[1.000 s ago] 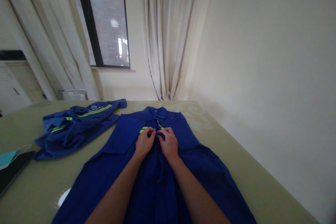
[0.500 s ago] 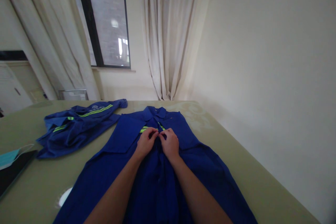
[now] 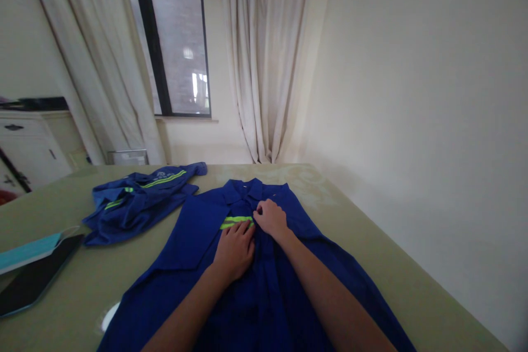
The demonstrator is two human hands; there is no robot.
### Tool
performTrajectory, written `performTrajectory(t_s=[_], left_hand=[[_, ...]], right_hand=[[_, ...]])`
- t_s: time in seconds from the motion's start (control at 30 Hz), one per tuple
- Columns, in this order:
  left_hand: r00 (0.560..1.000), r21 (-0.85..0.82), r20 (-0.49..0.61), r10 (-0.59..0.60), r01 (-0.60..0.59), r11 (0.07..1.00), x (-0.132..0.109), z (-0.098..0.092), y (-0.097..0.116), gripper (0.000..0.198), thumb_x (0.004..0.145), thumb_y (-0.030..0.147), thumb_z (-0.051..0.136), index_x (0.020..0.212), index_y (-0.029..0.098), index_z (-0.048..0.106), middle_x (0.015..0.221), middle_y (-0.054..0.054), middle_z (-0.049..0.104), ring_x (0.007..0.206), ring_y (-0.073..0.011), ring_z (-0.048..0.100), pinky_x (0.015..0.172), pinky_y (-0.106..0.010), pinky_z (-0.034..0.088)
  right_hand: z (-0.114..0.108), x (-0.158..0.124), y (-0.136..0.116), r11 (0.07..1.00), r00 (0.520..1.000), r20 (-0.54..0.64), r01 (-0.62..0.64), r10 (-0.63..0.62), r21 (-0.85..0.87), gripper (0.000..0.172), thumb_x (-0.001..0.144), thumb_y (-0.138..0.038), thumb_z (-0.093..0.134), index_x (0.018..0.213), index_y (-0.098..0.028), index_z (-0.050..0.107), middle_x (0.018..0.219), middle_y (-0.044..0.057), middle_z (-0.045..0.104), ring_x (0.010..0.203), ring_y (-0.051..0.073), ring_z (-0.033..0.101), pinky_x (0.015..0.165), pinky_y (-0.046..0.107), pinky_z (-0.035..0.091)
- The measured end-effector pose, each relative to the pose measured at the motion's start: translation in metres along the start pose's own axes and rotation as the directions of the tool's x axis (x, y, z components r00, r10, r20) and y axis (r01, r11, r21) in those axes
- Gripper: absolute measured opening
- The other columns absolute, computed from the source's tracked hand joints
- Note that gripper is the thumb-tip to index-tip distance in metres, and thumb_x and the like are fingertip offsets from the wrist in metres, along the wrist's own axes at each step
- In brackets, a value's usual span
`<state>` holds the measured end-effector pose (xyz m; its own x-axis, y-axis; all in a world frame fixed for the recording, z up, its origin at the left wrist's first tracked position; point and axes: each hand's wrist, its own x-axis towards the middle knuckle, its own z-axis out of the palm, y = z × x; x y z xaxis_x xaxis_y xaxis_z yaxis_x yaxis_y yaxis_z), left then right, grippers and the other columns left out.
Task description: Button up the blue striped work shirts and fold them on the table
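Note:
A blue work jacket (image 3: 198, 225) lies spread on the table, its collar toward the far edge. A yellow-green reflective stripe shows at the chest, partly beneath my left fingers. My left hand (image 3: 235, 251) rests flat on the jacket's front, fingers stretched and lying on the cloth by the stripe. Just above and to the right, my right hand (image 3: 271, 218) is closed in a pinch at the front opening below the collar. Its fingertips appear to grip the jacket's front edge; whether a zip pull is between them is hidden.
A second blue garment (image 3: 140, 201) with reflective stripes lies crumpled at the left on the greenish table (image 3: 330, 203). Nearer are a light-blue face mask (image 3: 33, 250) and a dark flat object (image 3: 39, 280). A wall (image 3: 433, 148) borders the table's right side.
Both hands were pinching together at the front opening. My left hand has let go and flattened lower on the cloth; my right has moved up the opening. The view has turned slightly left.

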<state>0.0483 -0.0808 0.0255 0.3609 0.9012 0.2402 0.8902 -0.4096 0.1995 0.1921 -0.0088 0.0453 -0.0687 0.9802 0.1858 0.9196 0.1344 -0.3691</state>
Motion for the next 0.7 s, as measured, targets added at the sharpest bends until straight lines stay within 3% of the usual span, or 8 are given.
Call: performTrajectory(t_s=[0.13,0.27,0.37,0.43,0.53,0.7], left_hand=[[1.0,0.005,0.024,0.008,-0.008,1.0,-0.008,-0.017,-0.002,0.033,0.091,0.021,0.046,0.114,0.025,0.069,0.122,-0.009,0.072,0.115,-0.0282,0.062,0.101,-0.044,0.044],[0.972,-0.078,0.056,-0.229,0.232,0.969,0.017,-0.02,-0.011,0.029,0.094,0.02,0.042,0.098,0.026,0.069,0.105,-0.006,0.076,0.102,-0.0239,0.069,0.089,-0.035,0.049],[0.919,-0.087,0.05,-0.391,0.394,0.915,0.042,-0.013,-0.016,0.03,0.098,0.03,0.039,0.113,0.024,0.065,0.101,-0.011,0.076,0.091,-0.0282,0.073,0.078,-0.037,0.05],[0.91,-0.099,0.042,-0.413,0.415,0.905,0.053,-0.006,-0.018,0.031,0.1,0.035,0.04,0.12,0.023,0.061,0.102,-0.013,0.076,0.091,-0.0292,0.073,0.076,-0.037,0.05],[0.923,-0.141,0.031,-0.383,0.383,0.913,0.06,0.003,-0.023,0.026,0.099,0.033,0.043,0.117,0.027,0.062,0.11,-0.007,0.073,0.095,-0.0242,0.072,0.077,-0.032,0.049],[0.909,-0.366,0.0,-0.418,0.389,0.846,0.061,0.009,-0.039,0.026,0.101,0.034,0.042,0.104,0.029,0.067,0.109,-0.003,0.072,0.099,-0.0211,0.069,0.08,-0.029,0.047]], right_hand=[[0.012,0.003,-0.008,0.996,0.995,-0.037,0.093,-0.093,-0.002,0.032,0.093,-0.027,0.057,0.123,-0.033,0.062,0.119,0.003,0.063,0.099,0.02,0.066,0.074,0.028,0.045],[0.025,-0.003,-0.012,0.997,0.995,-0.078,0.065,-0.063,0.029,0.037,0.096,-0.016,0.042,0.126,-0.033,0.055,0.115,0.002,0.062,0.087,0.018,0.067,0.07,0.027,0.043],[0.027,-0.005,-0.01,0.997,0.995,-0.073,0.073,-0.071,0.028,0.033,0.097,-0.016,0.041,0.121,-0.033,0.057,0.117,0.002,0.06,0.083,0.017,0.067,0.067,0.027,0.042],[0.027,-0.005,-0.008,0.997,0.994,-0.087,0.064,-0.06,0.037,0.035,0.097,-0.015,0.042,0.122,-0.033,0.058,0.119,0.002,0.06,0.084,0.017,0.067,0.067,0.027,0.042],[0.026,-0.004,-0.006,0.994,0.99,-0.112,0.088,-0.08,0.067,0.037,0.097,-0.015,0.041,0.126,-0.033,0.056,0.121,0.001,0.059,0.083,0.016,0.066,0.067,0.026,0.042],[0.027,-0.005,-0.009,0.986,0.983,-0.095,0.164,-0.159,0.04,0.029,0.099,-0.017,0.043,0.114,-0.032,0.063,0.124,0.0,0.057,0.088,0.015,0.064,0.068,0.024,0.043]])
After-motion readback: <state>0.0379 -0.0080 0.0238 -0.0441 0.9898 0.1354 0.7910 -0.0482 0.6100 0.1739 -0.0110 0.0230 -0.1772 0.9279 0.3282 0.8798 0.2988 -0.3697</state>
